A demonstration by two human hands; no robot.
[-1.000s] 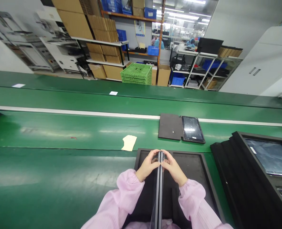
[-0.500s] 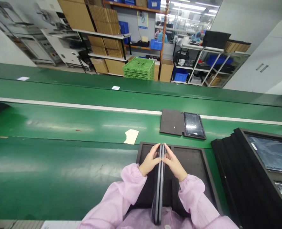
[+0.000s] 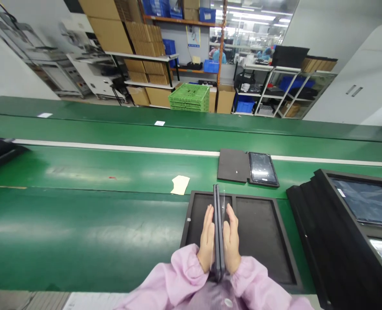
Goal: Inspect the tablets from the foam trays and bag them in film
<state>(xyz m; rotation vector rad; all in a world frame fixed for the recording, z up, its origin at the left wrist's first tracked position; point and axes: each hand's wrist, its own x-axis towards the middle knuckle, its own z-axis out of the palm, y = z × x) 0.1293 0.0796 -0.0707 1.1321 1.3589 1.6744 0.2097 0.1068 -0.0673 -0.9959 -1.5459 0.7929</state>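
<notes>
Two thin dark tablets (image 3: 218, 241) stand on edge side by side, seen edge-on, above a black foam tray (image 3: 265, 241). My left hand (image 3: 206, 239) lies with straight fingers against their left face. Against the right face presses my right hand (image 3: 231, 239), its fingers stretched upward, so the pair is held between both palms. Clear film (image 3: 223, 206) sticks out beside the upper right of the tablets. The tray has two recesses; the tablets and my hands cover part of the left one.
A tablet (image 3: 262, 168) lies beside a dark flat panel (image 3: 232, 165) beyond the tray. Stacked black trays (image 3: 326, 241) holding film-covered tablets stand at right. A torn yellow paper (image 3: 180, 185) lies on the green bench (image 3: 81, 232). Another black tray (image 3: 0, 150) sits far left.
Both hands have slid down from the tablets' far top corners to flat against their sides, nearer my body. The tablets' far end now rises slightly higher in view.
</notes>
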